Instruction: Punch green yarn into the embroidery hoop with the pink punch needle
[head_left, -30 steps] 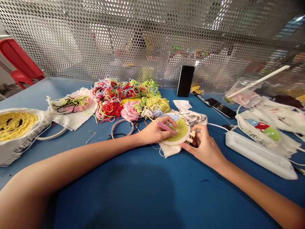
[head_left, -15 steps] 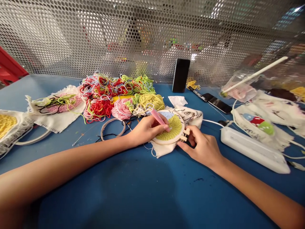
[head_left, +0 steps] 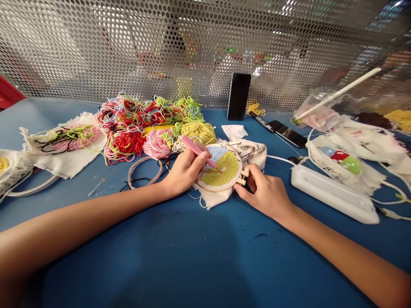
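The left hand (head_left: 184, 171) pinches a pink tool (head_left: 192, 146), its tip near the middle of the yellow patch (head_left: 230, 166); the right hand (head_left: 266, 190) grips the hoop (head_left: 239, 164) by its wooden screw (head_left: 243, 176), just in front of the yarn ball (head_left: 205, 132). Even work probably calls for taut cloth (head_left: 216, 199), a steady rim and a constant tool angle. Compared with half a second ago, the left hand sits further toward the hoop's left side, uncovering the tool's lower end and more of the blue patch (head_left: 215, 151).

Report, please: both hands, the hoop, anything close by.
Left hand: holding pink tool, tip at yellow-green stitching. Right hand: gripping hoop beside wooden clamp. Yarn pile close beyond left hand.
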Tool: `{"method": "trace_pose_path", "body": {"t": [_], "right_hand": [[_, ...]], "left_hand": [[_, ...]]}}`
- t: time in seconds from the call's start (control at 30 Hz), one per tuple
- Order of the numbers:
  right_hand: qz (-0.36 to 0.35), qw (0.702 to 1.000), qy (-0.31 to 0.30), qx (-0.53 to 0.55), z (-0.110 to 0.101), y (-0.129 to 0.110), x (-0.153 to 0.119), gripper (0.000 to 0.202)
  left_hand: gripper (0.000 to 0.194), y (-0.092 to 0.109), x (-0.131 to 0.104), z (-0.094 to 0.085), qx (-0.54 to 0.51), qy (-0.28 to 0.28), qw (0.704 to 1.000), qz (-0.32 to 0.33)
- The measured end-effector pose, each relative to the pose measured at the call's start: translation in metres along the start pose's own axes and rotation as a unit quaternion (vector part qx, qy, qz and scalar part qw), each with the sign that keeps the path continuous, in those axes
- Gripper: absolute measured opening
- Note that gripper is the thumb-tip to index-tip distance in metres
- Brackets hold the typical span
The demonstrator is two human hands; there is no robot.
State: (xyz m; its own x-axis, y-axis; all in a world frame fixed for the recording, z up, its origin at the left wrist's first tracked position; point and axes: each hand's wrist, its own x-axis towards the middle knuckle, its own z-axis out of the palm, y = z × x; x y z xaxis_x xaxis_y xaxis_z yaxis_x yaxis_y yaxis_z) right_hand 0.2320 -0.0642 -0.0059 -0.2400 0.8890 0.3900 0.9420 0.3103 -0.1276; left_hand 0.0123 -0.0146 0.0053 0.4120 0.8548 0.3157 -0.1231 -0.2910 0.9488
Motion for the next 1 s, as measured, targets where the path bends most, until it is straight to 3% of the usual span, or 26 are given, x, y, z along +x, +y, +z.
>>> {"method": "trace_pose_path", "body": {"t": [0.17,0.4,0.67,0.83,1.0], "right_hand": [[0.008,1.0,-0.007,0.001,0.0,0.0002,-0.0003,0.033],[0.004,1.0,-0.004,0.017,-0.0017,-0.0002,-0.0006,0.032],[-0.025,0.997,0.009,0.077,-0.0033,0.0007,0.001,0.029],[-0.038,0.993,-0.001,0.109,-0.0035,0.0024,0.0018,0.031],[-0.055,0.989,0.034,0.132,-0.0033,0.0004,0.0008,0.033]], "left_hand": [[0.033,0.0037,0.0001,0.0006,-0.01,0.03,0.999,0.013],[0.03,0.0002,-0.001,-0.002,0.047,0.023,0.997,0.048],[0.024,0.0017,-0.0012,-0.0033,0.206,-0.07,0.97,0.111],[0.023,0.004,-0.0005,-0.0038,0.253,-0.093,0.953,0.14],[0.02,0.0033,0.0001,-0.0006,0.273,-0.123,0.939,0.167]]}}
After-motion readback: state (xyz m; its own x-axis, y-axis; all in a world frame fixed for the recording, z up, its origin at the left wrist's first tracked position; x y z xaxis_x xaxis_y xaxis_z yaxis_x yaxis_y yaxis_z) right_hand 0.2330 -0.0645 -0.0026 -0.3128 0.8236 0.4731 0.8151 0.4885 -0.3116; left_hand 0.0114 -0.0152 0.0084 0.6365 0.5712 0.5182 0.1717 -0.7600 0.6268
